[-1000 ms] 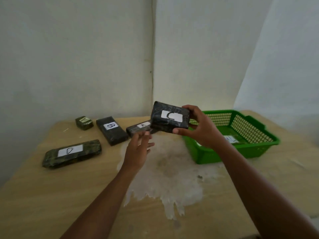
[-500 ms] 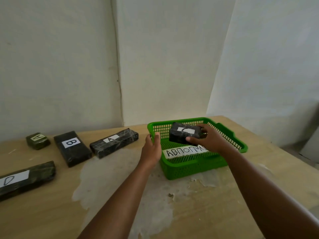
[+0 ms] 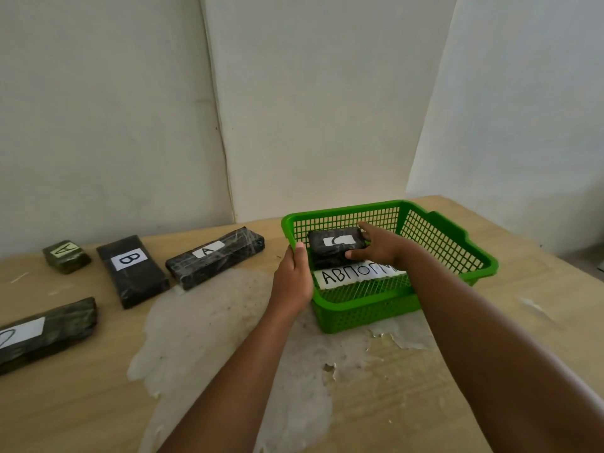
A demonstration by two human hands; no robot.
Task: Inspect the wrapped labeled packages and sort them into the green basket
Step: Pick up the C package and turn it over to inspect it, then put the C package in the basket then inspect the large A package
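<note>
A green mesh basket [image 3: 457,243] stands on the wooden table at centre right. Inside it, my right hand [image 3: 380,248] grips a dark wrapped package labeled C [image 3: 333,246], low over the basket floor beside a white paper strip with letters [image 3: 353,274]. My left hand [image 3: 292,279] holds the basket's near-left rim. On the table to the left lie a dark package labeled A [image 3: 214,261], a package labeled B [image 3: 130,269], a small greenish package [image 3: 67,256] and a long package labeled D [image 3: 42,335].
White walls meet in a corner right behind the table. A pale peeled patch [image 3: 209,335] covers the table's middle. The table's right edge [image 3: 555,256] runs close behind the basket.
My right hand has carried the C package from above the table into the basket and lowered it. My left hand has moved right onto the basket rim. The view has swung right.
</note>
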